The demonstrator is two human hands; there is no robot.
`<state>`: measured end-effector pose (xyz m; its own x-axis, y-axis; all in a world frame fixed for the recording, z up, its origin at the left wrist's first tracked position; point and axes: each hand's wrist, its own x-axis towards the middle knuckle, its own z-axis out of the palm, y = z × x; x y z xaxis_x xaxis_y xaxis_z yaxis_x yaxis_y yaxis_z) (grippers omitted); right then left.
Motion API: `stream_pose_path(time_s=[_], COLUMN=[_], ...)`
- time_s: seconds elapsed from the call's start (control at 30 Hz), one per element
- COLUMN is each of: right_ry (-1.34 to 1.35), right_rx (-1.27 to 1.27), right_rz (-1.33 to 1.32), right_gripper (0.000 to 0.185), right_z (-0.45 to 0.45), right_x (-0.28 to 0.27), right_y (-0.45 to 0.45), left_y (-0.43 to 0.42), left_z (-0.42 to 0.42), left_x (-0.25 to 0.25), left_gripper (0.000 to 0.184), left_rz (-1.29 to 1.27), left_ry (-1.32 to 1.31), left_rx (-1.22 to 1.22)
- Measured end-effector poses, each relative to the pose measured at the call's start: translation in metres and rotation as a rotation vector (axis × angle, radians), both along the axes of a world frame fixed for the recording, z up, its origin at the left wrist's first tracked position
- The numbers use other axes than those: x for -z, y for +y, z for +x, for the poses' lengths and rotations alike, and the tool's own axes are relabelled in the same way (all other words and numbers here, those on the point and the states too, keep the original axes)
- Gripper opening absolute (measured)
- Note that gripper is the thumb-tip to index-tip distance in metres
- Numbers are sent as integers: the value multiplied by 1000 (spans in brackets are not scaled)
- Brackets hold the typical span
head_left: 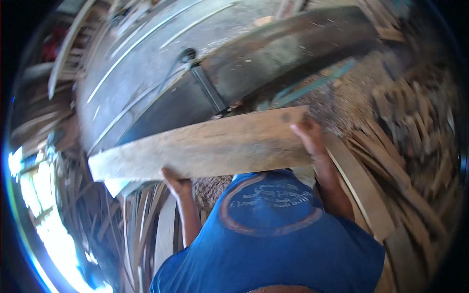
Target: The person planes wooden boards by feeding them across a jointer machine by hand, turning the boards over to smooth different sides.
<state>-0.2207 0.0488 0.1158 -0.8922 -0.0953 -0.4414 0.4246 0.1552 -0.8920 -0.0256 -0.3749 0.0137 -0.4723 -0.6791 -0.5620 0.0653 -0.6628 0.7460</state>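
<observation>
A wide wooden plank [205, 146] lies across in front of my body, its flat face toward me and its left end lower than its right. At the plank's lower edge, left of its middle, my left hand [177, 183] grips it, with the thumb on the face and the fingers hidden behind. My right hand [309, 133] holds the right end near the corner, thumb over the face and the other fingers mostly out of sight. A dark knot shows close to that corner.
Beyond the plank stands a metal machine table [283, 58] with a dark side and a clamp-like bar [207, 88]. Stacked boards [361, 183] and offcuts fill the right side. Loose strips [141, 215] stand at left. Sawdust [212, 190] covers the floor.
</observation>
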Motion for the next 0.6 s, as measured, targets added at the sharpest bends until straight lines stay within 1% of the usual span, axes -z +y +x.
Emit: stream_pose_path(time_s=[0.07,0.13,0.17,0.2,0.23,0.27,0.4,0.47,0.5,0.6], right_ry=[-2,8,15,39,58,74,13,-19,14,34], right_rx=[-6,-2,24,8,4,11,-11,-12,-33,9], right_rz=[-135,-101,-68,-77,-87,-98,-91,-104,-73,-91], right_gripper=[44,45,46,46,47,47,48,48,48,50], right_z=[-24,-49,-58,-52,-60,-71,-102,-106,-110,-126], right_x=[6,2,0,-16,-22,-22,-17,-33,-47,-55], right_y=[33,71,94,92,109,135,240,261,270,327], left_y=[46,87,109,109,126,151,244,267,278,334], left_z=[-28,-43,-55,-49,-52,-62,-86,-91,-95,-114], left_x=[-30,-40,-41,-52,-58,-61,-61,-70,-76,-87], left_gripper=[68,70,71,72,73,74,80,81,81,83], left_rz=[90,103,124,138,150,160,164,183,188,192], left_ry=[-18,5,16,34,47,54,36,39,45,18], left_rx=[-91,-100,-79,-59,-26,16,43,85,100,90])
